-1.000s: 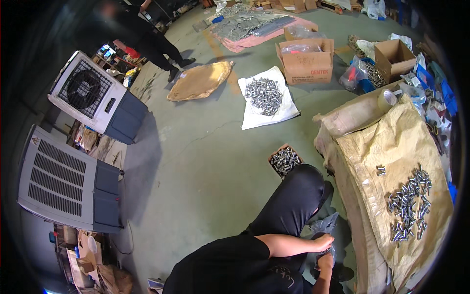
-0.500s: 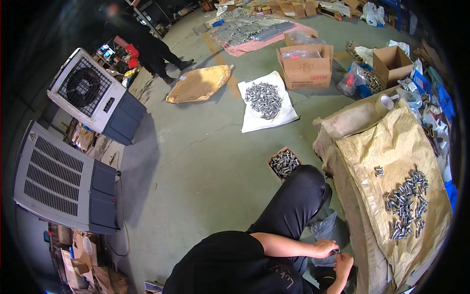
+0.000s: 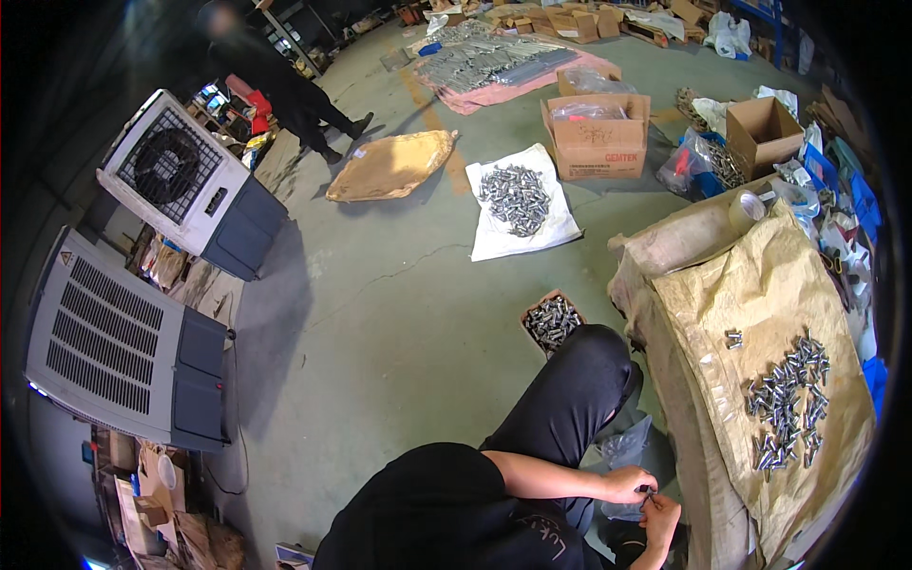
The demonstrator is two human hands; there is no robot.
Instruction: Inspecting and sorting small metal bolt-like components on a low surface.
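Observation:
Low at the right of the head view, my two hands meet over my lap. My left hand [image 3: 625, 484] is closed, its fingertips pinching a small dark metal part [image 3: 647, 490]. Just below it, my right hand [image 3: 659, 522] is closed on the same part from the other side; its exact kind is too small to tell. A clear plastic bag [image 3: 627, 443] lies beside my knee, partly behind my hands. To the right, many loose bolts [image 3: 787, 404] are spread on a tan wrapping sheet [image 3: 741, 294] over a bench.
A box of bolts [image 3: 552, 321] stands on the floor by my knee. Beyond it, more bolts lie on a white sack [image 3: 494, 245] near an open carton [image 3: 597, 160]. Two air coolers [image 3: 228, 218] stand at left. Another person [image 3: 285, 90] stands at the far left.
My hands stay together, with the fingers shifting slightly around the small part, which shows darker between them now. The whole view has tilted a little.

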